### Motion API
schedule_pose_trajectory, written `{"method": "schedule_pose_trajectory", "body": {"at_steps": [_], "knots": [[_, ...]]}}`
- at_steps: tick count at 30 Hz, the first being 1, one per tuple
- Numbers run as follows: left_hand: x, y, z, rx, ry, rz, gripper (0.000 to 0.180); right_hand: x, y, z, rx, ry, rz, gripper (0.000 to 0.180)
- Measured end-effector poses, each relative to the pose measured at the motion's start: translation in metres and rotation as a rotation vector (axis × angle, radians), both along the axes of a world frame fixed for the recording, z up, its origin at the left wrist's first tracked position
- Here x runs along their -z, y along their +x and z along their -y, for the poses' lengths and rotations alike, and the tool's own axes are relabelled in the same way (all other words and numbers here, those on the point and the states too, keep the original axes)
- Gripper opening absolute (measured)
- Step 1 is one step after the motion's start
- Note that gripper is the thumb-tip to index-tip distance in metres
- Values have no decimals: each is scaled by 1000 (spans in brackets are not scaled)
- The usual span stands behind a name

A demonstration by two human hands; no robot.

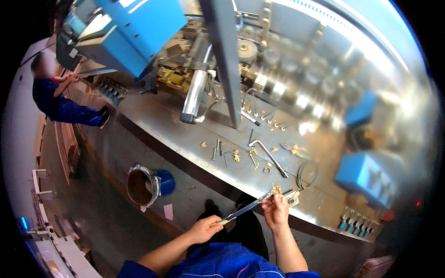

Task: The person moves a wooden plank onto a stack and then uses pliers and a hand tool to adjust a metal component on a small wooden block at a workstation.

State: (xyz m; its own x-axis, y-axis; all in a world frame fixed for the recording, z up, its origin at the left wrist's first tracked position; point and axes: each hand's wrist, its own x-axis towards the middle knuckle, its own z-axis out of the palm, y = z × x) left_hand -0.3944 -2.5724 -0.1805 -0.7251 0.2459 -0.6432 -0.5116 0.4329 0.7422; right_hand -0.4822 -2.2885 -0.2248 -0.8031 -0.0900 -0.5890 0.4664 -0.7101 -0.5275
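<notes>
We're gripping a dark bar [246, 209], left hand [205, 230] and right hand [276, 211] — yellowish residue [277, 188] beside the right possibly inviting slips.

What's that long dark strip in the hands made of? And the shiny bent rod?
The strip looks like smooth, dark metal, being straight-edged, but could be plastic. The bent rod seems polished metal: bright highlights run along it.

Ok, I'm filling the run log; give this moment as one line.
left hand: holds long thin dark bar | right hand: grips its far end | silver L-shaped metal wrench: lies on grey metal worktop
</notes>
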Motion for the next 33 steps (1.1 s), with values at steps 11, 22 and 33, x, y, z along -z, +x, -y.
{"method": "schedule_pose_trajectory", "body": {"at_steps": [11, 22, 33], "knots": [[-46, 127, 154, -146, -69, -125, 27, -87, 63, 109, -835, 401, -210, 32], [-91, 156, 232, -355, 166, -220, 19, -138, 106, 182, -603, 685, -459, 35], [-137, 119, 221, -631, 622, -409, 25, -129, 185, 156, -220, 254, -294, 30]]}}
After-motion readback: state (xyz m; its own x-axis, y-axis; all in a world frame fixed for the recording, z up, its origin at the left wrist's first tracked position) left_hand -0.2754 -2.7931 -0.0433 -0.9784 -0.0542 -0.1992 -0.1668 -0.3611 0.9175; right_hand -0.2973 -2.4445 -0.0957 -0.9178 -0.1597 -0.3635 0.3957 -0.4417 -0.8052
